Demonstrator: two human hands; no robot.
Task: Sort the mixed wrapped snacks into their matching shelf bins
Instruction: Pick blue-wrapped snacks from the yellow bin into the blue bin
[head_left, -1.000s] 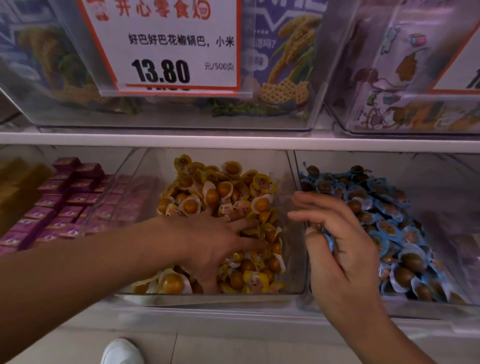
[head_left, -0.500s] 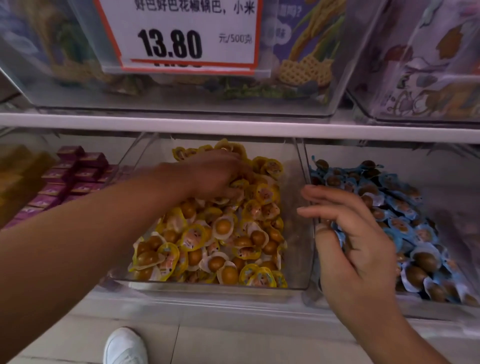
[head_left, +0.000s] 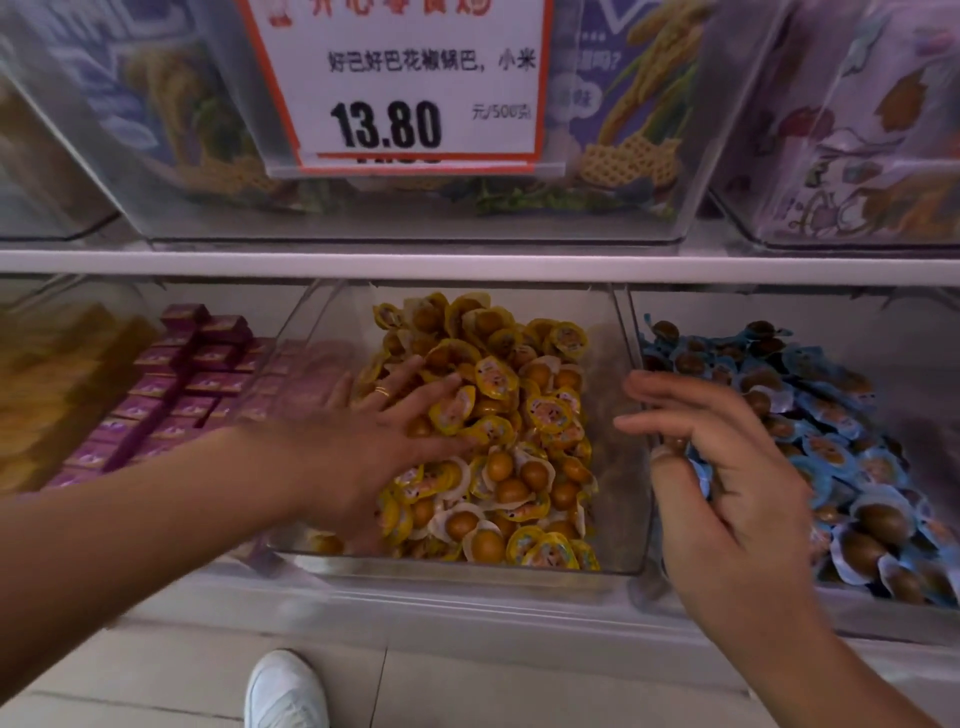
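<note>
The left hand (head_left: 379, 441) lies flat, fingers spread, on the yellow-wrapped snacks (head_left: 519, 415) in the middle bin (head_left: 457, 564). The right hand (head_left: 727, 478) hovers at the blue bin's (head_left: 636, 332) left wall, fingers loosely curled — whether it holds any of the blue-wrapped snacks (head_left: 831, 431) I cannot tell — those lie right of it.

Dim, soft light; motion-blurred, edges warped.

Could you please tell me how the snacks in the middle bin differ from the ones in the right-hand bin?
The yellow-wrapped snacks have yellow wrappers and orange-brown centres; the blue-wrapped snacks have blue wrappers and darker brown centres. The left hand lies spread on the yellow pile, while the right hand grips a few blue packs at its bin's front corner. Both are small packs, each showing one round centre, heaped loose in clear bins.
</note>
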